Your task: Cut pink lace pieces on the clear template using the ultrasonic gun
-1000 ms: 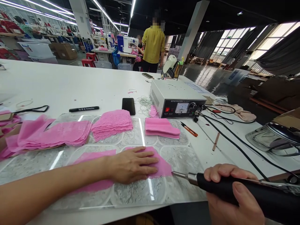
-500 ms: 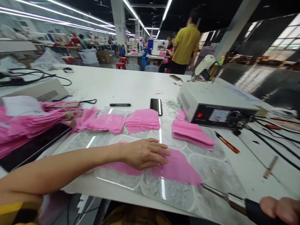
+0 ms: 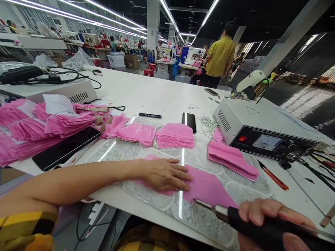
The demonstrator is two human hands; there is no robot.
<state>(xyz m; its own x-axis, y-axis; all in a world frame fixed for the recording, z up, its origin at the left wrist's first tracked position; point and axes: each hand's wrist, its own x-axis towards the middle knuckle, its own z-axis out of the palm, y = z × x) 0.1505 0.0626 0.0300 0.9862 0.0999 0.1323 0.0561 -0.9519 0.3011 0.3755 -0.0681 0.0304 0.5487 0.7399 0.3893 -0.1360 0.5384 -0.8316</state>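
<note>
My left hand (image 3: 167, 174) lies flat with its fingers stretched out, pressing pink fabric pieces onto a clear patterned mat (image 3: 209, 223). One pink piece (image 3: 206, 184) shows to the right of its fingertips, another partly under the palm. My right hand (image 3: 272, 219) is wrapped round a black-handled tool (image 3: 251, 223) with a slim metal tip. That tip points left and rests at the lower edge of the pink piece. Behind are a stack of pink pieces (image 3: 175, 135), another pink pile (image 3: 137, 133) and a folded pink piece (image 3: 231, 158).
A grey box with a meter (image 3: 269, 125) and cables stands at right, near an orange cutter knife (image 3: 273, 175). A phone (image 3: 188, 122), a black marker (image 3: 150, 115) and loose threads (image 3: 208, 125) lie behind the mat. Bundled pink pieces (image 3: 60, 122) and a black tablet-like device (image 3: 66, 148) are left.
The tool's tip has moved left along the fabric's lower edge from its right corner, bringing my right hand further into view. My left hand stays flat. The camera has turned left.
</note>
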